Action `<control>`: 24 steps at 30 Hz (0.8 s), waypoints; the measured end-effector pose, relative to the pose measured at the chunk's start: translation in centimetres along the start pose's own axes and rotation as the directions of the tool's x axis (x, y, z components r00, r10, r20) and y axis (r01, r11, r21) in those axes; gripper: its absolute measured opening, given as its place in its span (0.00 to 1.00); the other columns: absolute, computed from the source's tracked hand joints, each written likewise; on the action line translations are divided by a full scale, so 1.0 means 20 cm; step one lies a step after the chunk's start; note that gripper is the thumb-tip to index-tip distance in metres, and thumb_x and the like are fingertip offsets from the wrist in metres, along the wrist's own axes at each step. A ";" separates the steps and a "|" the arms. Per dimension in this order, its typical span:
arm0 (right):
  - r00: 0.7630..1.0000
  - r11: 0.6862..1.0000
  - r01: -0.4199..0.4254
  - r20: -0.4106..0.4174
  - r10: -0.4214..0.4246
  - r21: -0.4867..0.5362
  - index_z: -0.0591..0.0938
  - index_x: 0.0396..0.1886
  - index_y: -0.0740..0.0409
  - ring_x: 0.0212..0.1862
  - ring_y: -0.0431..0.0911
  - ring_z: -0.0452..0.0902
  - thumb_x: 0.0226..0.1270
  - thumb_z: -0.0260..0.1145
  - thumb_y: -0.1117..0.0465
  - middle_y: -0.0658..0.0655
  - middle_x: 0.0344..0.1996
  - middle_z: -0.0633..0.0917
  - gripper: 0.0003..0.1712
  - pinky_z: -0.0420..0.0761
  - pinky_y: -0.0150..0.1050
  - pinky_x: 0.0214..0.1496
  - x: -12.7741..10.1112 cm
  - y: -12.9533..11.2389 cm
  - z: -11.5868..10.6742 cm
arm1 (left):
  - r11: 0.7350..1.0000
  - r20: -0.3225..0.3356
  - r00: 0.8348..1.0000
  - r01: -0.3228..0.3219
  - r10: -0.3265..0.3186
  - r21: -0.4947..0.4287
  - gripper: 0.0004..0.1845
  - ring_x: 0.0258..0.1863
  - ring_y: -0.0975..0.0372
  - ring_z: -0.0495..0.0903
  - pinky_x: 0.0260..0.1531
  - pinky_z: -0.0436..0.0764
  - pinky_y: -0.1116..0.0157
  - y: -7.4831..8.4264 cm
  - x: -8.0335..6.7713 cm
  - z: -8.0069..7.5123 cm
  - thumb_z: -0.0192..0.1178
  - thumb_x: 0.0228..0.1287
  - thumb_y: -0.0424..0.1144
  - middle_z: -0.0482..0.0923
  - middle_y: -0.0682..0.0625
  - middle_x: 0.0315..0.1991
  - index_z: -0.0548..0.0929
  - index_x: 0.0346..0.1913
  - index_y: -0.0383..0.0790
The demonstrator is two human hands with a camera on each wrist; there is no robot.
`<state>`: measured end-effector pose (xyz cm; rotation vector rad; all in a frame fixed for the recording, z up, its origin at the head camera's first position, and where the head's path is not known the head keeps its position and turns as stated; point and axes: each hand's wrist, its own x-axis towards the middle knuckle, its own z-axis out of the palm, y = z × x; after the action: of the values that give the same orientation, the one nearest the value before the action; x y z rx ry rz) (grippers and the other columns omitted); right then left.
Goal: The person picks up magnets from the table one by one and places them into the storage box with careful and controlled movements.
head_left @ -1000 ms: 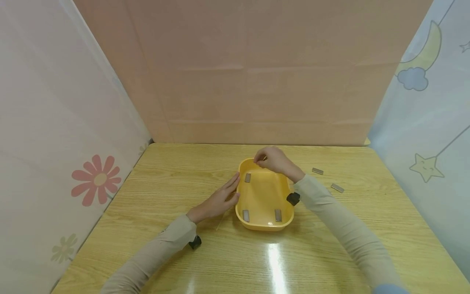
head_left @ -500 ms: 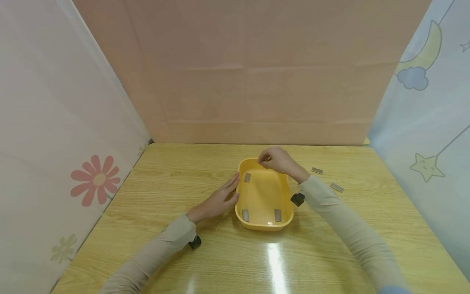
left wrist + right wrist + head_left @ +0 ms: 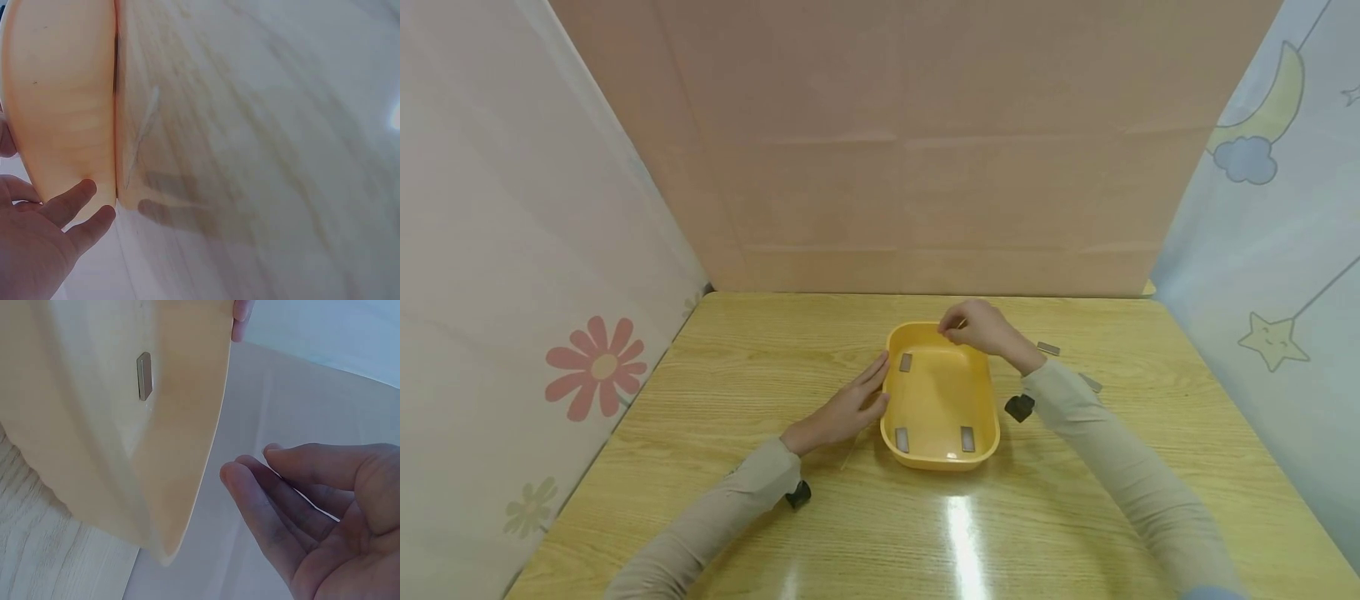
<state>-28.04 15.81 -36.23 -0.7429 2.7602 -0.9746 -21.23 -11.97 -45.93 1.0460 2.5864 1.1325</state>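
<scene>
A yellow plastic basin [image 3: 936,400] lies in the middle of the table. Inside it are three small flat grey bars: one at the far left [image 3: 906,362], one at the near left [image 3: 902,439] and one at the near right [image 3: 967,439]. Extended fingers of my left hand [image 3: 850,408] rest against the basin's left wall. My right hand [image 3: 983,327] hovers at the far right rim, fingers bent. In the right wrist view, a gap shows between thumb [image 3: 312,464] and forefinger, with nothing in it. One bar [image 3: 145,376] also appears inside the basin there.
Two more grey bars lie on the wooden table [image 3: 737,350] right of the basin, one farther back [image 3: 1048,348] and one partly behind the right sleeve [image 3: 1092,383]. A pink sheet [image 3: 895,167] stands behind the table, with printed sheets at both sides.
My right hand has drifted to the right along the far side of the basin, its sleeve now covering part of a bar on the table. The left hand and basin have stayed put.
</scene>
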 end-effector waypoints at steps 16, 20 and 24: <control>1.000 1.000 -0.026 -0.009 0.026 0.006 0.86 0.42 0.68 0.38 0.53 0.85 0.68 0.64 0.71 0.64 0.39 0.87 0.07 0.84 0.48 0.42 -0.06 0.08 -0.04 | 1.000 0.002 1.000 -0.008 0.008 -0.004 0.33 0.77 0.56 0.43 0.71 0.56 0.55 0.00 0.00 0.00 0.47 0.80 0.39 0.36 0.45 0.80 0.47 0.77 0.30; 0.999 0.999 -0.036 -0.007 0.037 0.008 0.86 0.43 0.67 0.38 0.54 0.85 0.69 0.64 0.71 0.64 0.40 0.87 0.07 0.84 0.48 0.42 -0.07 0.10 -0.05 | 1.000 0.006 1.000 -0.006 0.006 0.003 0.33 0.76 0.56 0.43 0.70 0.56 0.56 0.00 0.00 0.00 0.47 0.80 0.40 0.36 0.45 0.80 0.47 0.77 0.30; 0.999 0.999 -0.039 -0.009 0.039 0.021 0.86 0.43 0.67 0.39 0.53 0.84 0.69 0.63 0.70 0.63 0.39 0.87 0.07 0.84 0.47 0.42 -0.09 0.11 -0.05 | 1.000 0.004 1.000 -0.014 0.014 0.007 0.33 0.76 0.55 0.44 0.70 0.57 0.55 0.00 0.00 0.00 0.47 0.80 0.38 0.36 0.44 0.80 0.47 0.77 0.28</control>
<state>-27.70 18.66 -36.80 -0.6800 2.7574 -1.0007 -21.20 -11.98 -45.85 1.0687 2.5854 1.1243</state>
